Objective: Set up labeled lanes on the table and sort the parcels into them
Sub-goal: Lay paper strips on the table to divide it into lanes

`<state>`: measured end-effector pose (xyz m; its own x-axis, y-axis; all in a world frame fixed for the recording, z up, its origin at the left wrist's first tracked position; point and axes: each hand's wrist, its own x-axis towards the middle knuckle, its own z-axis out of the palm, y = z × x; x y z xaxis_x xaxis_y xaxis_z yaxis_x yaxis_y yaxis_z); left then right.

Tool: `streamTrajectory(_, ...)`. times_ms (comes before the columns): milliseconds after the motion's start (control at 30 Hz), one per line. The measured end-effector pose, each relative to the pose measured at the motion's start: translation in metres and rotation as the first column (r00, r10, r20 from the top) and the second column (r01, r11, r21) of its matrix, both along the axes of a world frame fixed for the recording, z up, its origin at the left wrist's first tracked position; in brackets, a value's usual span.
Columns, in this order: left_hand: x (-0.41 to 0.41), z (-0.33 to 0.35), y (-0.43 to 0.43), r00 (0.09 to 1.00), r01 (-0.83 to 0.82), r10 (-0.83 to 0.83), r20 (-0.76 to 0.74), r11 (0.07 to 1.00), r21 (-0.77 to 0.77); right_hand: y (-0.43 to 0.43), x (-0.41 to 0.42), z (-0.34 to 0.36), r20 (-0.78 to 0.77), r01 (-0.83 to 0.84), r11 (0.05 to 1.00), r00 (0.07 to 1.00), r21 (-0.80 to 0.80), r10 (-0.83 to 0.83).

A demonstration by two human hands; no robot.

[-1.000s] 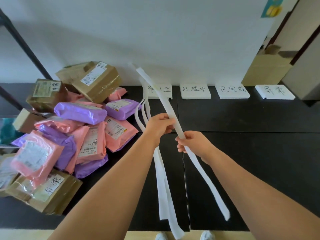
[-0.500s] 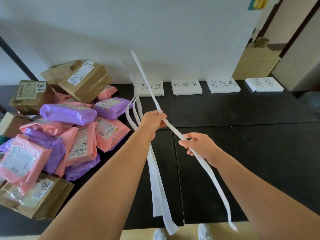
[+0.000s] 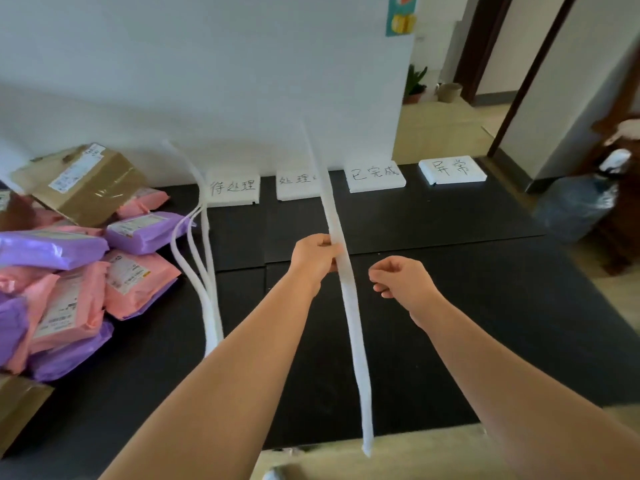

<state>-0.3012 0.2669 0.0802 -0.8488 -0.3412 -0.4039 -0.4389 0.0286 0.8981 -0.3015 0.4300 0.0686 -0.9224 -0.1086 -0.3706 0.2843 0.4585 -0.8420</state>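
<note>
Parcels (image 3: 69,296) heaped at frame left on the black surface (image 3: 485,306), loose strips (image 3: 210,278) lying just beside them. At centre your left grip (image 3: 317,254) is clamped on one white strip (image 3: 353,323), below the label cards (image 3: 375,174). Your right grip (image 3: 403,284) is curled on nothing, just right of it.

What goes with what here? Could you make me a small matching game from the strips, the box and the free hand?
Things:
1. white strip in the middle
2. three loose white strips
3. brown cardboard box
4. right hand

States:
A. curled in the air, holding nothing
B. tilted on top of the parcels, far left
C. gripped by the left hand
D. lying on the black table beside the parcels

Pairs: 1-C, 2-D, 3-B, 4-A.
</note>
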Motion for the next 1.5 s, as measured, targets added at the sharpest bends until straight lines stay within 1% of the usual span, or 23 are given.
streamTrajectory(67,-0.005,0.0,0.033,1.0,0.025,-0.025,-0.001,0.999,-0.037,0.041,-0.012,0.0,-0.016,0.048,0.999,0.999,-0.024,-0.048)
streamTrajectory(167,-0.009,-0.004,0.078,0.996,0.083,-0.083,0.016,0.995,-0.054,0.094,-0.028,0.004,-0.042,0.109,0.992,0.993,-0.06,-0.111)
streamTrajectory(300,-0.013,-0.009,0.133,0.984,0.179,-0.177,0.031,0.982,-0.059,0.137,-0.046,0.013,-0.07,0.133,0.986,0.988,-0.103,-0.141)
streamTrajectory(367,-0.016,-0.01,0.155,0.975,0.219,-0.217,0.039,0.974,-0.055,0.148,-0.054,0.015,-0.061,0.114,0.989,0.991,-0.095,-0.121)
streamTrajectory(467,-0.026,-0.013,0.18,0.975,0.22,-0.22,0.037,0.975,-0.011,0.156,-0.07,0.014,-0.05,0.11,0.992,0.992,-0.055,-0.112)
streamTrajectory(600,-0.048,-0.013,0.2,0.972,0.224,-0.227,0.053,0.973,0.058,0.163,-0.097,0.014,-0.081,0.163,0.986,0.983,-0.031,-0.165)
streamTrajectory(733,-0.068,-0.018,0.213,0.942,0.313,-0.322,0.091,0.944,0.106,0.171,-0.126,0.014,-0.124,0.251,0.968,0.961,0.008,-0.248)
streamTrajectory(900,-0.095,-0.031,0.23,0.889,0.425,-0.433,0.146,0.901,0.086,0.183,-0.167,0.01,-0.123,0.284,0.959,0.952,0.017,-0.28)
streamTrajectory(967,-0.107,-0.038,0.238,0.881,0.438,-0.446,0.16,0.895,0.079,0.189,-0.187,0.006,-0.125,0.289,0.957,0.951,0.027,-0.284)
streamTrajectory(1133,-0.152,-0.059,0.255,0.91,0.373,-0.379,0.171,0.925,0.066,0.203,-0.256,-0.02,-0.093,0.229,0.969,0.971,0.096,-0.22)
streamTrajectory(1300,-0.204,-0.085,0.267,0.951,0.228,-0.232,0.206,0.973,0.043,0.203,-0.325,-0.056,-0.008,0.079,0.985,0.997,0.152,-0.079)
streamTrajectory(1500,-0.251,-0.122,0.28,0.962,0.075,-0.084,0.26,0.996,0.046,0.197,-0.386,-0.1,0.018,-0.069,0.983,0.998,0.168,0.067)
